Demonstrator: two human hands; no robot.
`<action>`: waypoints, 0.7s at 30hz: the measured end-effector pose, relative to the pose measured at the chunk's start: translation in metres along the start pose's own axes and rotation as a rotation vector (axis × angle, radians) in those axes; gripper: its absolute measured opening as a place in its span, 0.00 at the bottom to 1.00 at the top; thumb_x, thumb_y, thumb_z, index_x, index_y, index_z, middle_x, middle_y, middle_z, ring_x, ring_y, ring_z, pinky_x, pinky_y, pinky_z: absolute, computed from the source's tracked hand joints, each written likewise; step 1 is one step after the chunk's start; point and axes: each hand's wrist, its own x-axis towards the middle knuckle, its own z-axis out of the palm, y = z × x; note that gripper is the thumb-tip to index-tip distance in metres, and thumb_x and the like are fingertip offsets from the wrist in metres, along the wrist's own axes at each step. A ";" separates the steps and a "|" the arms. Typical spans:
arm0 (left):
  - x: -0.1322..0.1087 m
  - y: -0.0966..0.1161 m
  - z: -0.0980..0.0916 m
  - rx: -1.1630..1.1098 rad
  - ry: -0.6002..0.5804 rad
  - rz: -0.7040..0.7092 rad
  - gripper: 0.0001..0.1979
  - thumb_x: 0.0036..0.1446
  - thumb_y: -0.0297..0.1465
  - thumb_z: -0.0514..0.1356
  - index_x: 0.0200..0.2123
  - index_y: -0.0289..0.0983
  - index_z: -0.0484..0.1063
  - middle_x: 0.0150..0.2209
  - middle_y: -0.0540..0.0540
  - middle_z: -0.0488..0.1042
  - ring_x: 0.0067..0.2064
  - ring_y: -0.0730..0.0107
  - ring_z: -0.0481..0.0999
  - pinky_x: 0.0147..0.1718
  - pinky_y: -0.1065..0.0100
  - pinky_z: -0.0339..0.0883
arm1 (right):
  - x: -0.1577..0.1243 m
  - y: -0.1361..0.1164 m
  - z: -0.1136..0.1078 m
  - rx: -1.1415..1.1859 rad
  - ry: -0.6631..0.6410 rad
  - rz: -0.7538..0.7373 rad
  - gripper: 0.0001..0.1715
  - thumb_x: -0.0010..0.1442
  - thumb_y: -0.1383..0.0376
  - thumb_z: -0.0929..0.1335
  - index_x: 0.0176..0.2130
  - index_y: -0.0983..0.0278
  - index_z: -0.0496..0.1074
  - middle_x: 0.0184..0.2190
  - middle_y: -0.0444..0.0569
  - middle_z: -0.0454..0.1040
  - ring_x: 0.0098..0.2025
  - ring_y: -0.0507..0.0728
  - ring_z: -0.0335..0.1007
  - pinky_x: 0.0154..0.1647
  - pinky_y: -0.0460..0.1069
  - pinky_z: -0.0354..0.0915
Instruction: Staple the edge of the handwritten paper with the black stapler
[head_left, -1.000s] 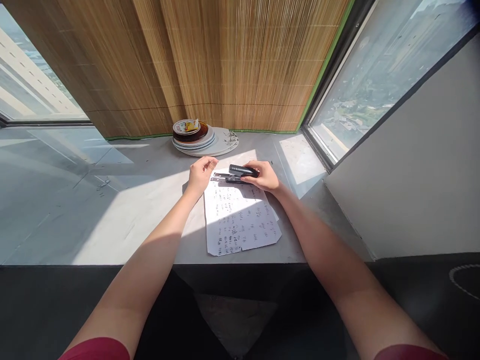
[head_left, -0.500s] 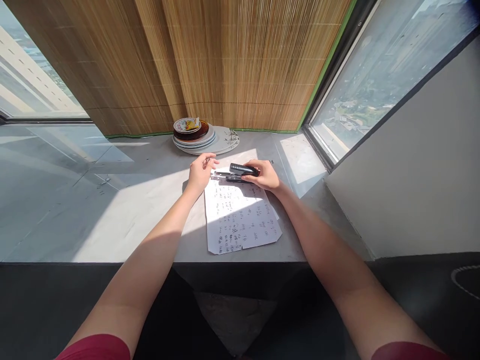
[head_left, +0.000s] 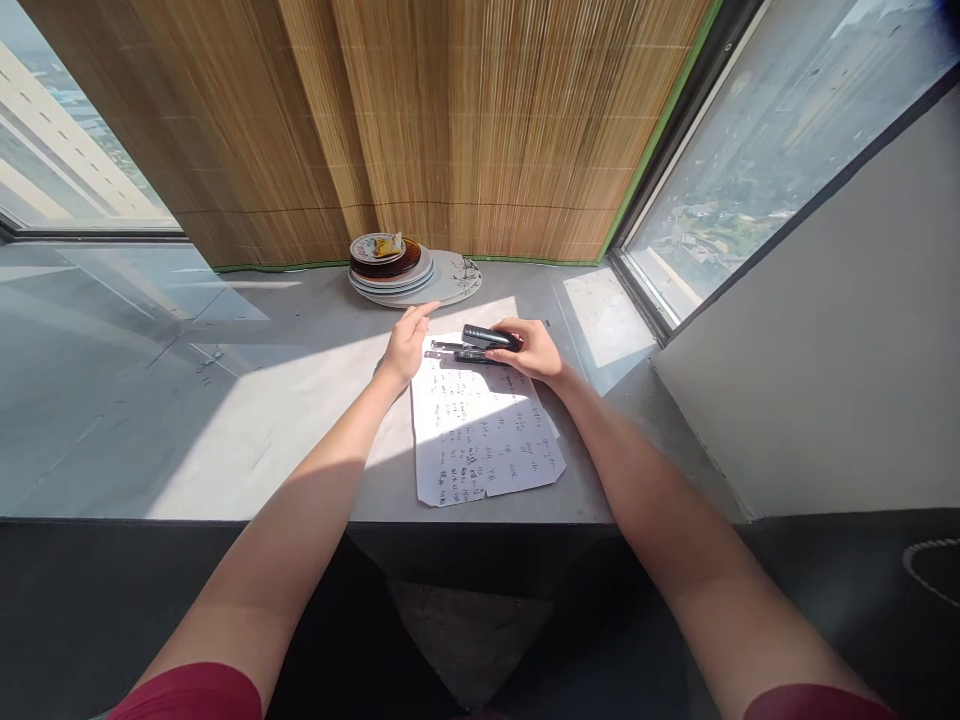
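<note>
A black stapler [head_left: 487,338] with its top arm lifted from its base is in my right hand [head_left: 531,348], gripped near its right end. It is over the upper part of the handwritten paper sheets [head_left: 480,440]. At the left, my left hand [head_left: 407,345] is stretched out with fingers extended, beside the upper left corner of the paper and the stapler's open front. I see nothing held in it. The sheets lie slightly askew on the grey ledge [head_left: 300,400], another sheet's edge showing at the right.
Behind my hands stands a stack of plates [head_left: 390,275] with a small yellow packet [head_left: 388,246] on top, partly on an oval platter [head_left: 457,278]. A bamboo blind [head_left: 420,120] hangs behind. A window [head_left: 735,220] and white wall [head_left: 840,330] bound the right side.
My left hand's fingers have straightened from a loosely curled pose. The stapler and right hand stay nearly in place, and the view has shifted slightly.
</note>
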 end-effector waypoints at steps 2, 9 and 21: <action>0.000 0.002 -0.001 -0.026 -0.065 -0.013 0.15 0.70 0.40 0.65 0.54 0.46 0.86 0.43 0.41 0.79 0.44 0.56 0.80 0.48 0.58 0.75 | 0.000 0.000 0.000 0.000 0.000 0.008 0.16 0.57 0.54 0.77 0.41 0.62 0.83 0.39 0.50 0.84 0.42 0.61 0.78 0.47 0.55 0.71; -0.001 0.003 0.000 -0.107 -0.124 0.005 0.20 0.65 0.31 0.65 0.59 0.45 0.82 0.42 0.45 0.82 0.45 0.63 0.83 0.50 0.61 0.76 | 0.000 0.002 0.001 0.037 0.007 -0.011 0.17 0.56 0.53 0.77 0.40 0.62 0.84 0.39 0.50 0.83 0.42 0.61 0.78 0.46 0.54 0.70; -0.006 0.004 -0.001 -0.068 -0.231 0.047 0.15 0.58 0.43 0.75 0.41 0.39 0.86 0.44 0.40 0.88 0.46 0.53 0.86 0.50 0.54 0.79 | -0.001 0.000 -0.003 0.104 0.119 0.012 0.20 0.54 0.49 0.79 0.39 0.61 0.84 0.37 0.49 0.83 0.40 0.61 0.76 0.44 0.55 0.70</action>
